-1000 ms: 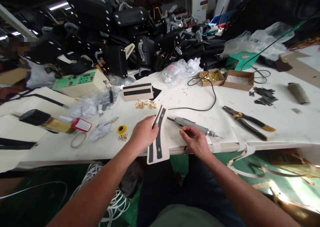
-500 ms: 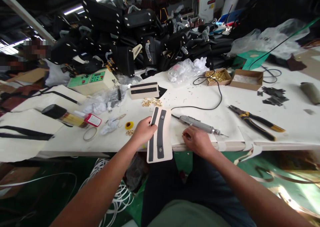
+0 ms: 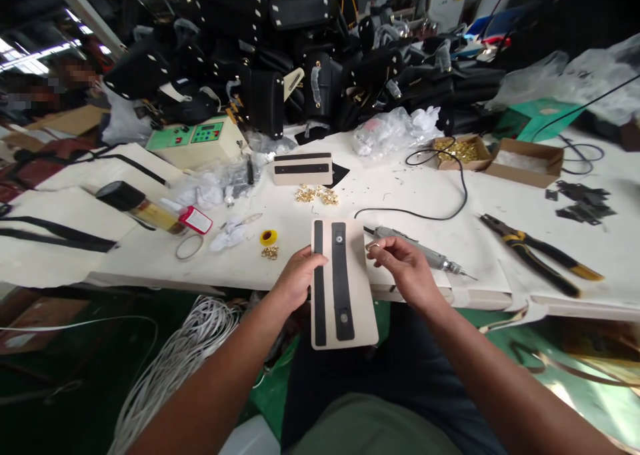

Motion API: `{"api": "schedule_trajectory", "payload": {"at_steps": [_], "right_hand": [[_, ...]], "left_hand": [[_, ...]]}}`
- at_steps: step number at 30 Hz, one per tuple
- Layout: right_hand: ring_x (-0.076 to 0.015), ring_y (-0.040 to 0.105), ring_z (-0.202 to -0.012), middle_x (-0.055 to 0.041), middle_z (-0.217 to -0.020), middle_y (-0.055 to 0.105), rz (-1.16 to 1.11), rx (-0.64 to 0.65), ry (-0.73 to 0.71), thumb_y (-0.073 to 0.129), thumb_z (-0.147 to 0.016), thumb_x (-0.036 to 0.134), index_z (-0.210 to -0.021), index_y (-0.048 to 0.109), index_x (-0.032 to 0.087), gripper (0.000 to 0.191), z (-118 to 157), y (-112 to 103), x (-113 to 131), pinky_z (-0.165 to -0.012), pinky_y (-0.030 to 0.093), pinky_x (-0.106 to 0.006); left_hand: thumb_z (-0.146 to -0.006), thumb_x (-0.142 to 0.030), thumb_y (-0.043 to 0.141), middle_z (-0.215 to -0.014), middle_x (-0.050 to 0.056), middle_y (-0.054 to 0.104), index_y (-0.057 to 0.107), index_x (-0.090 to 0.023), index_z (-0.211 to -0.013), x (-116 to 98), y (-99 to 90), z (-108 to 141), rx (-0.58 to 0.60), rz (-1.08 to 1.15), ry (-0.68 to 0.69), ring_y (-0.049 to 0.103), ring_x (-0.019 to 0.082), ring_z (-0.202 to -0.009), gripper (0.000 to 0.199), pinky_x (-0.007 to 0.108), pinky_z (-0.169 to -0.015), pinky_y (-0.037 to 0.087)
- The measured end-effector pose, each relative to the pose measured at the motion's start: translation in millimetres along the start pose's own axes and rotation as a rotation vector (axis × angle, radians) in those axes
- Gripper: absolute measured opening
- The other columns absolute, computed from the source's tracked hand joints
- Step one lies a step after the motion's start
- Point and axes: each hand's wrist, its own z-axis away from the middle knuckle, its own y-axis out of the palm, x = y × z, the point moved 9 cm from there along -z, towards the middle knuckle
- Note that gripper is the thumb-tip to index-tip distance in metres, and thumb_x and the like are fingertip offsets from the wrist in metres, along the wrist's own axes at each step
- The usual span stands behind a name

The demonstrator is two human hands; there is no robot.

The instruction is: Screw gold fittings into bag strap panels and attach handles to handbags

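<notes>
My left hand (image 3: 295, 283) grips the left edge of a beige panel (image 3: 363, 295) with its thumb on top. Two black strips run along the panel, and the wider one bears a round metal fastener near each end. My right hand (image 3: 409, 271), beside the panel's right edge, pinches a small gold metal fitting (image 3: 373, 246) between thumb and fingertips. Behind that hand lies a grey electric screwdriver (image 3: 430, 253), its thin bit pointing right. Loose gold fittings (image 3: 317, 195) are scattered beyond the panel, before a similar panel (image 3: 303, 177) propped on its side.
Pliers (image 3: 537, 251) lie at the right, near black pieces (image 3: 585, 201). Two cardboard boxes hold gold fittings (image 3: 460, 150) and a clear bag (image 3: 523, 161). A tape roll (image 3: 269, 237), a red-labelled bottle (image 3: 196, 219) and a control box (image 3: 197, 143) are leftward. Black bags (image 3: 320, 88) pile up behind.
My right hand has risen from the table edge toward the panel, the small gold fitting now showing in its fingertips. The panel is turned more upright and squarer to view. The camera view has shifted left.
</notes>
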Motion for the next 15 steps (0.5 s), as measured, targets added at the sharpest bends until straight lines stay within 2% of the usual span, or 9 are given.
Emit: {"api": "schedule_trajectory", "payload": {"at_steps": [2, 5, 7, 9, 11, 15], "right_hand": [[-0.0214, 0.069, -0.091, -0.0066, -0.104, 0.077, -0.058, 0.058, -0.038, 0.078, -0.087, 0.048, -0.091, 0.072, 0.022, 0.027, -1, 21, 7, -0.083, 0.055, -0.036], [-0.0239, 0.072, -0.103, -0.0072, -0.117, 0.077, -0.029, 0.128, -0.077, 0.075, -0.091, 0.047, -0.096, 0.073, 0.023, 0.024, -5, 44, 5, -0.095, 0.055, -0.040], [-0.0248, 0.072, -0.105, -0.0071, -0.117, 0.077, 0.008, 0.072, -0.106, 0.075, -0.092, 0.046, -0.096, 0.073, 0.024, 0.023, -8, 44, -1, -0.100, 0.054, -0.042], [-0.0257, 0.072, -0.106, -0.0077, -0.115, 0.078, 0.008, -0.044, -0.127, 0.075, -0.091, 0.046, -0.095, 0.072, 0.024, 0.022, -10, 34, -7, -0.101, 0.054, -0.044], [-0.0264, 0.072, -0.107, -0.0083, -0.116, 0.078, -0.007, -0.107, -0.145, 0.075, -0.092, 0.045, -0.095, 0.071, 0.024, 0.022, -7, 26, -9, -0.102, 0.054, -0.045], [-0.0250, 0.071, -0.108, -0.0077, -0.117, 0.077, -0.025, -0.081, -0.196, 0.074, -0.093, 0.042, -0.095, 0.071, 0.024, 0.018, 0, 27, 0, -0.101, 0.054, -0.043]], "left_hand": [[-0.068, -0.025, 0.072, -0.067, -0.002, 0.067, 0.069, -0.017, -0.081, -1, 0.7, 3, -0.015, -0.053, 0.018, 0.061, 0.015, -0.061, 0.016, 0.025, -0.060, 0.047], [-0.074, -0.028, 0.069, -0.062, -0.005, 0.059, 0.066, -0.018, -0.078, -8, 4.8, 8, -0.028, -0.217, 0.078, 0.054, 0.013, -0.058, 0.011, 0.023, -0.055, 0.040], [-0.076, -0.029, 0.066, -0.060, -0.006, 0.054, 0.062, -0.019, -0.074, -14, 8.2, 12, -0.034, -0.335, 0.120, 0.049, 0.011, -0.056, 0.010, 0.022, -0.052, 0.036], [-0.077, -0.028, 0.063, -0.059, -0.006, 0.052, 0.059, -0.020, -0.071, -17, 10.0, 14, -0.040, -0.393, 0.132, 0.048, 0.012, -0.055, 0.011, 0.022, -0.051, 0.034], [-0.077, -0.029, 0.061, -0.059, -0.005, 0.053, 0.059, -0.020, -0.071, -16, 10.6, 15, -0.044, -0.417, 0.126, 0.050, 0.013, -0.055, 0.011, 0.022, -0.050, 0.034], [-0.078, -0.030, 0.061, -0.060, -0.004, 0.055, 0.060, -0.020, -0.073, -11, 11.6, 13, -0.036, -0.416, 0.104, 0.052, 0.013, -0.054, 0.011, 0.022, -0.049, 0.034]]}}
